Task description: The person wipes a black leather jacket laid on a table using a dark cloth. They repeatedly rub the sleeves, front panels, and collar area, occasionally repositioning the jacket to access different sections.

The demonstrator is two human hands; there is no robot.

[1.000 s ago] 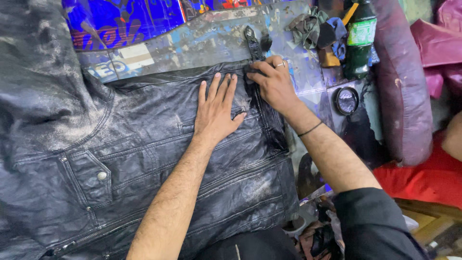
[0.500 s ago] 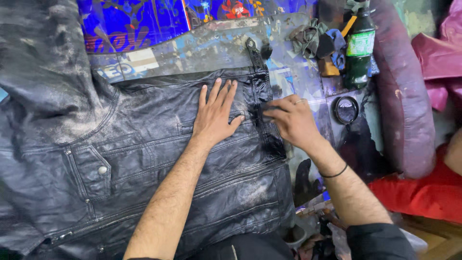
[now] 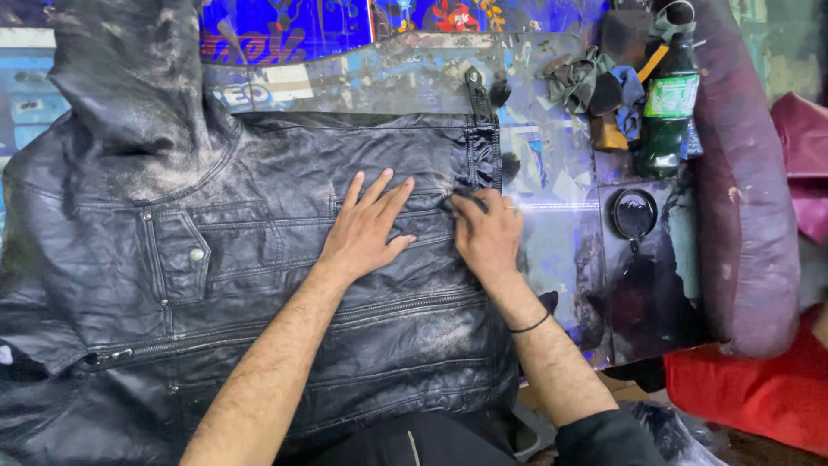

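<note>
A black leather jacket [image 3: 259, 285] lies spread over the counter [image 3: 552, 173], filling the left and centre of the frame. The left hand [image 3: 366, 229] presses flat on it, fingers spread. The right hand [image 3: 487, 233], just beside, pinches a small dark cloth [image 3: 466, 200] against the jacket's edge; a green bottle [image 3: 668, 108] stands at upper right.

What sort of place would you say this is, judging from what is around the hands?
Probably a small leather repair or dyeing workshop. A black leather jacket lies flat on a paint-smeared worktable, the left hand pressing it while the right hand rubs it; rags, a green bottle and a small round tin stand beside it.
</note>
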